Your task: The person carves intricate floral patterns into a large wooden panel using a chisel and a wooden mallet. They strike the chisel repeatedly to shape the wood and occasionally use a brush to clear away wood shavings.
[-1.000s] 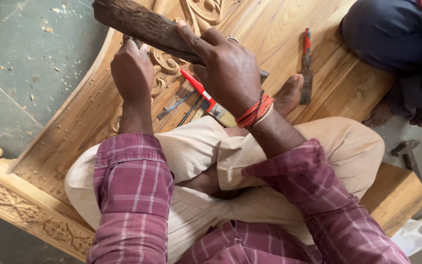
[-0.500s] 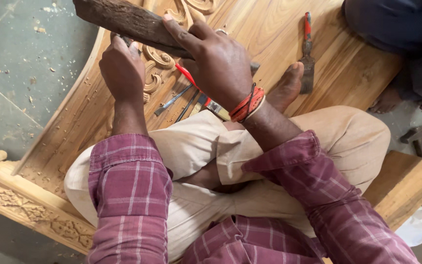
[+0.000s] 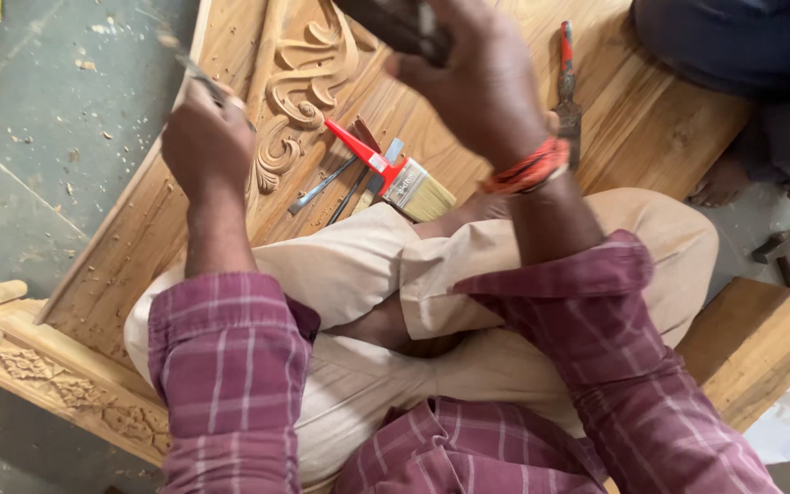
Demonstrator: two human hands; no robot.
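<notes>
I sit cross-legged on a large carved wooden panel (image 3: 505,137). My left hand (image 3: 205,137) is closed around a chisel (image 3: 196,69), its blade angled up and left beside the scroll carving (image 3: 299,96). My right hand (image 3: 473,78), with a red thread band at the wrist, is raised and grips a dark wooden mallet (image 3: 395,20), mostly cut off by the top edge and blurred. A red-handled paintbrush (image 3: 393,174) lies on the panel in front of my knees, beside several thin chisels (image 3: 340,183).
A red-handled chisel (image 3: 566,78) lies on the panel at upper right. Another person in dark clothes sits at the top right, a bare foot (image 3: 722,183) on the floor. A hammer (image 3: 784,252) lies at right. Wood chips litter the grey floor (image 3: 29,165).
The view has shifted, so the carving and brush now show clearly. My right hand has lifted the mallet up off the chisel; my left hand has stayed at the carving's left edge.
</notes>
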